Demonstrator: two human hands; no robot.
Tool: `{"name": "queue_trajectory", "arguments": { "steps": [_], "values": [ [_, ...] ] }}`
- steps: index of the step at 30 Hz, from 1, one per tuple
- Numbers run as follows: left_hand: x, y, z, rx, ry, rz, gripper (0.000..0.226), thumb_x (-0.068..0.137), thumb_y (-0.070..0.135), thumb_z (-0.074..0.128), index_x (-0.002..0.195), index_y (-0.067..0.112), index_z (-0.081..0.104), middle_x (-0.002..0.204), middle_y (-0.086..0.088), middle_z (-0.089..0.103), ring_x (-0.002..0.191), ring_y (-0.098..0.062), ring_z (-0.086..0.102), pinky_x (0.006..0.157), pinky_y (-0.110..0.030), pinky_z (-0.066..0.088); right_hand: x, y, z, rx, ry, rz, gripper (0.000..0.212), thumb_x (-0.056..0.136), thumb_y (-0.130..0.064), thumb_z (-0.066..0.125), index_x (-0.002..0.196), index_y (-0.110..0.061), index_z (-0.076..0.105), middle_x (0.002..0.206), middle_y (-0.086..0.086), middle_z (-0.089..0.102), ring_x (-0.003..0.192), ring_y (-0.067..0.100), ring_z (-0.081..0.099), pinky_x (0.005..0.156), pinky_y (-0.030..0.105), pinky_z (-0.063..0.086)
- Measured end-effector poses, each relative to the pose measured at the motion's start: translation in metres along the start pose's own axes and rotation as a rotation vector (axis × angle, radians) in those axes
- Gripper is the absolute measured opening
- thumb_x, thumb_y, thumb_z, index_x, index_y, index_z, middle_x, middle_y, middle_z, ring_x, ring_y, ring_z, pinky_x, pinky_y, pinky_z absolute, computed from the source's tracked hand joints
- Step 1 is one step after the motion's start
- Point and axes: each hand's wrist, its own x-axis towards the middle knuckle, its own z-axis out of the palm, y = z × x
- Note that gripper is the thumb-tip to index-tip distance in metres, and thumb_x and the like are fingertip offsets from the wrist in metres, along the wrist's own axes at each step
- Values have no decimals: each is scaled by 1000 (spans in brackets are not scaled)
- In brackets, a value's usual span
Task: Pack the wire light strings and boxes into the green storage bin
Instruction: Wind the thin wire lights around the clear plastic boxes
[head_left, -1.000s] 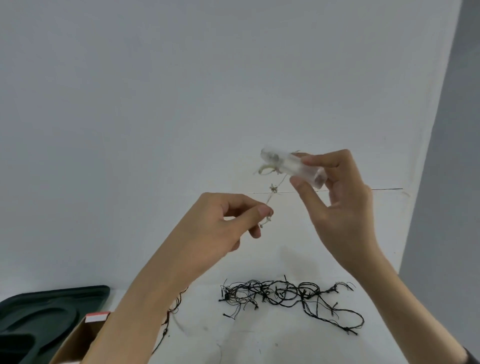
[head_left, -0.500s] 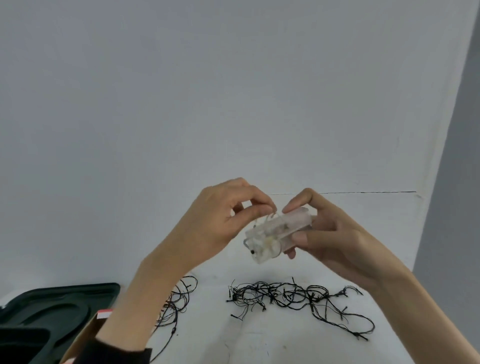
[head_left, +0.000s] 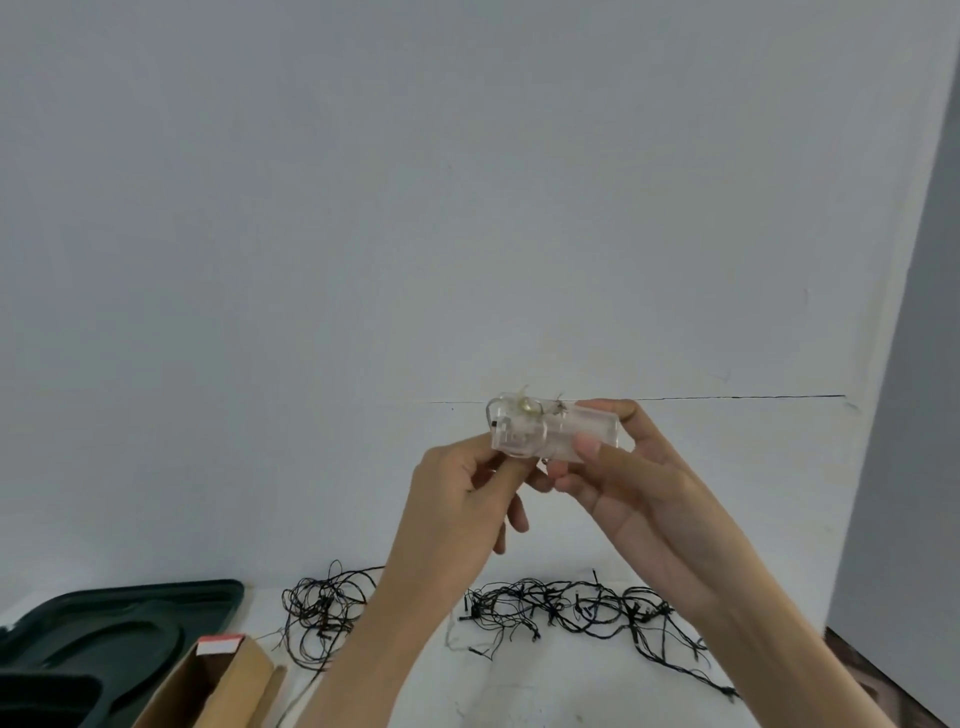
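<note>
Head view: holding the clear battery box (head_left: 553, 428) up at centre, thin wire now bunched on its top instead of stretched between the hands as a second ago. Right hand (head_left: 639, 483) grip wrapped round the 3 o'clock end; left hand (head_left: 457, 499) grip pinching the 7 o'clock corner. Looks wound and ready for packing. Black light strings (head_left: 571, 608) lying loose on the surface (head_left: 545, 691) at 6 o'clock. Green bin (head_left: 130, 603) and cardboard box (head_left: 223, 680) at 8 o'clock, well apart.
</note>
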Motion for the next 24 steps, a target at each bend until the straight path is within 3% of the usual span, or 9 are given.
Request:
{"name": "queue_trajectory", "arguments": {
  "steps": [3, 6, 11, 14, 17, 19, 22, 24],
  "values": [
    [-1, 1, -1, -114, -58, -113, 22, 92, 17, 55, 78, 9, 71, 66, -1, 70, 48, -10, 53, 40, -22, 41, 2, 4, -1, -108, 37, -19, 48, 56, -19, 85, 96, -12, 59, 82, 14, 63, 65, 20, 56, 61, 25, 49],
    [-5, -2, 1, -183, -190, -238, 20, 93, 18, 53, 95, 12, 72, 75, -6, 72, 58, -11, 60, 47, -21, 46, 5, 8, -3, -190, 125, -42, 51, 52, -30, 88, 95, -20, 62, 96, 8, 66, 78, 19, 51, 71, 27, 43],
    [-10, -8, 5, -242, -205, -290, 20, 95, 15, 49, 104, 19, 66, 79, -4, 73, 54, -15, 63, 45, -21, 47, 8, 10, 0, -76, 180, -35, 29, 70, -7, 67, 96, -13, 56, 92, 14, 70, 81, 27, 64, 81, 31, 55],
    [-12, -13, 8, -188, -176, -285, 31, 97, 11, 46, 125, 23, 50, 80, 0, 74, 47, -18, 63, 41, -22, 47, 10, 13, 1, -73, 234, -100, 28, 71, -1, 65, 95, -11, 54, 91, 14, 70, 88, 26, 67, 89, 34, 54],
    [-15, -18, 8, 12, -134, -230, 37, 98, 14, 43, 134, 25, 46, 89, 1, 71, 47, -14, 64, 42, -23, 48, 12, 12, 4, -51, 295, -160, 26, 71, 1, 65, 90, -11, 52, 88, 12, 72, 92, 27, 68, 89, 35, 54],
    [-18, -21, 7, 277, -176, -139, 35, 99, 18, 39, 132, 28, 48, 99, 7, 68, 54, -13, 66, 54, -25, 52, 14, 12, 5, -20, 324, -166, 24, 73, 3, 64, 89, -10, 52, 87, 14, 72, 94, 29, 69, 87, 36, 55],
    [-23, -22, 12, 853, -403, -27, 43, 93, 6, 32, 127, 28, 45, 111, 3, 63, 88, -24, 65, 76, -30, 47, 18, 12, 4, 89, 374, -145, 22, 71, 3, 62, 87, -8, 52, 89, 18, 71, 93, 32, 69, 83, 38, 56],
    [-29, -23, 18, 965, -499, 24, 45, 88, 6, 32, 124, 29, 45, 113, -1, 62, 103, -28, 58, 77, -32, 41, 21, 13, 4, 137, 391, -129, 22, 68, 1, 63, 86, -7, 52, 91, 20, 71, 93, 32, 70, 83, 39, 56]
  ]
}}
